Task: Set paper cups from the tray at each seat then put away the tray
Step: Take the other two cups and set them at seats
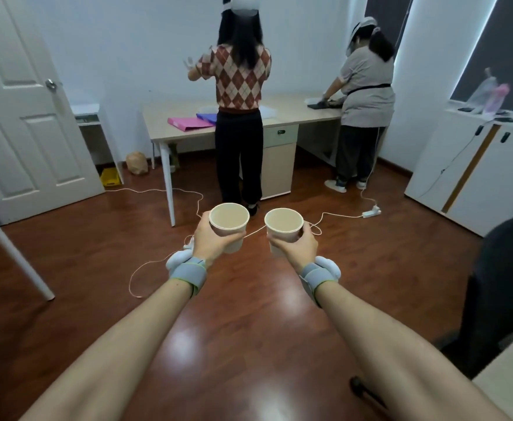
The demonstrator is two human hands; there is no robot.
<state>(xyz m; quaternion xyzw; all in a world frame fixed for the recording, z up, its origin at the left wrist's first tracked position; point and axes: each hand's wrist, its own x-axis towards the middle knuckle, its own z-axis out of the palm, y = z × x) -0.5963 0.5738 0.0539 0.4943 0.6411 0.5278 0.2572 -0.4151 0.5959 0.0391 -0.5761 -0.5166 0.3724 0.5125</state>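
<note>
I hold two beige paper cups upright in front of me, over the wooden floor. My left hand [211,243] is wrapped around the left paper cup [229,218]. My right hand [296,246] grips the right paper cup [284,223]. Both cups look empty inside. Each wrist carries a grey strap with a white device. No tray is in view.
A light wooden desk [285,112] stands ahead with pink and purple folders; two persons stand at it with their backs to me. A white cable [164,262] and power strip [371,212] lie on the floor. Black chair [504,287] and table corner [510,375] at right, white door left.
</note>
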